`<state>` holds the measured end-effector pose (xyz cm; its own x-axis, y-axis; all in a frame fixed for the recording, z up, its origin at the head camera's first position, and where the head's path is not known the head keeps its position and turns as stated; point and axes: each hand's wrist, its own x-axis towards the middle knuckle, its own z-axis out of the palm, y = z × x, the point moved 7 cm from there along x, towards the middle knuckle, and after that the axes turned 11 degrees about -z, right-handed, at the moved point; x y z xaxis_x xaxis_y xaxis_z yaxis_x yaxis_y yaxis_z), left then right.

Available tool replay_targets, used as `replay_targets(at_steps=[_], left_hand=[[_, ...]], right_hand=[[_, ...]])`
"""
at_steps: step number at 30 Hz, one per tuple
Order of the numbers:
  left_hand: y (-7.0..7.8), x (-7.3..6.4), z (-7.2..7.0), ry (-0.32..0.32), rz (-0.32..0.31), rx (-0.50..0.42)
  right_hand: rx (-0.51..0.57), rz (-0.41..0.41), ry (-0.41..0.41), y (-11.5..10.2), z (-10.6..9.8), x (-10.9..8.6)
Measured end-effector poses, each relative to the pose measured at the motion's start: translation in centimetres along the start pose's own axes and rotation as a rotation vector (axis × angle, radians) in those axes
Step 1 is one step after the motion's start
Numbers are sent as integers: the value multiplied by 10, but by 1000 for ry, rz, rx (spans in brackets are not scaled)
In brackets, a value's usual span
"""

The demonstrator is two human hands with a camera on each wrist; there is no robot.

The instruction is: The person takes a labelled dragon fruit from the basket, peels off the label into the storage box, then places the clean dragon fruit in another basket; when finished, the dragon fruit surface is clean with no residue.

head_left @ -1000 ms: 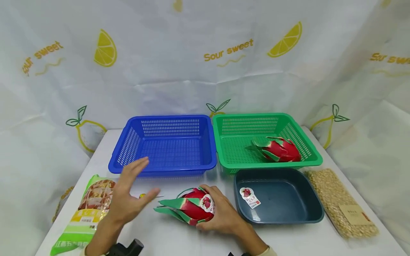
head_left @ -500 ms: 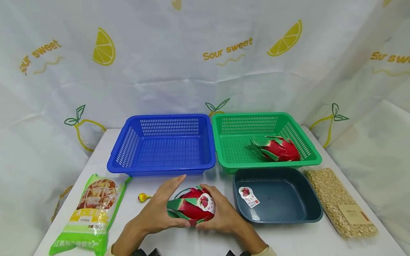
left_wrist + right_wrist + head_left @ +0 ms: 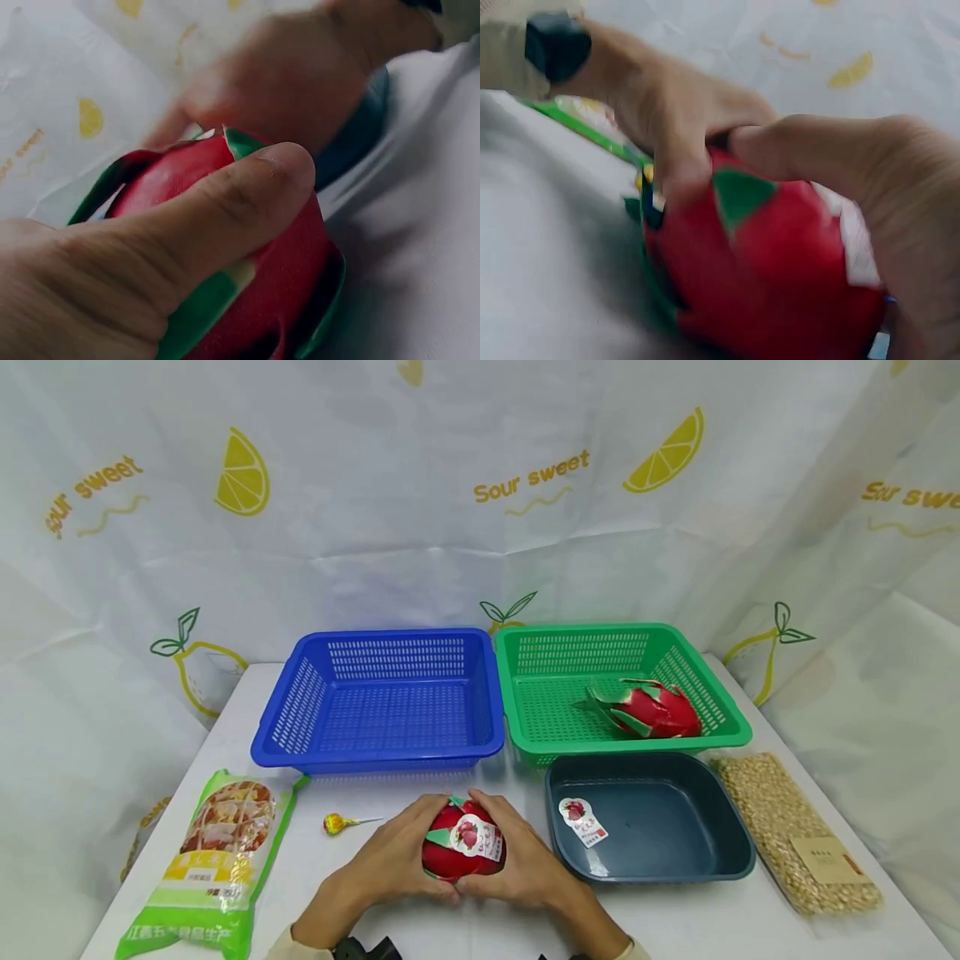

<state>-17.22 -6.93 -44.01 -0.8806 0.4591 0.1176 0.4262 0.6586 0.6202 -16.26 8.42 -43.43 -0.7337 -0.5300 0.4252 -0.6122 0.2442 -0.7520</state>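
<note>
Both hands grip a red dragon fruit (image 3: 453, 862) with green scales above the front middle of the white table. My left hand (image 3: 397, 852) curls round its left side, and my right hand (image 3: 522, 864) round its right, the thumbs meeting at the front. A round fruit sticker (image 3: 468, 835) with a white label is on its upper face. Across the red skin (image 3: 289, 262) lies the left thumb in the left wrist view; in the right wrist view the right thumb presses the fruit (image 3: 780, 262) near its top. The palms hide much of its sides.
Behind are a blue basket (image 3: 397, 760) and a green basket (image 3: 630, 746) holding another dragon fruit (image 3: 663, 712). A dark blue tray (image 3: 660, 827) with a sticker stands right, beside a bag of grains (image 3: 780, 827). Left lie a lollipop (image 3: 335, 823) and a green food bag (image 3: 217, 852).
My left hand has come from above the green food bag rightward and down onto the dragon fruit, which has turned so its green leaf tips no longer show leftward. My right hand stays on it.
</note>
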Motion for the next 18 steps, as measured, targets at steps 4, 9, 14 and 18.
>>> replay_targets(at_steps=[4, 9, 14, 18], left_hand=[[-3, 0, 0, 28, 28, -50], [-4, -2, -2, 54, 27, -87], [-6, -4, -2, 58, 21, -105], [-5, -3, -1, 46, 20, -99]], right_hand=[[-54, -41, 39, -28, -18, 17], [-164, -57, -177, -47, -27, 47], [-146, -13, -494, -37, -17, 63], [-208, 15, -596, -27, -15, 67]])
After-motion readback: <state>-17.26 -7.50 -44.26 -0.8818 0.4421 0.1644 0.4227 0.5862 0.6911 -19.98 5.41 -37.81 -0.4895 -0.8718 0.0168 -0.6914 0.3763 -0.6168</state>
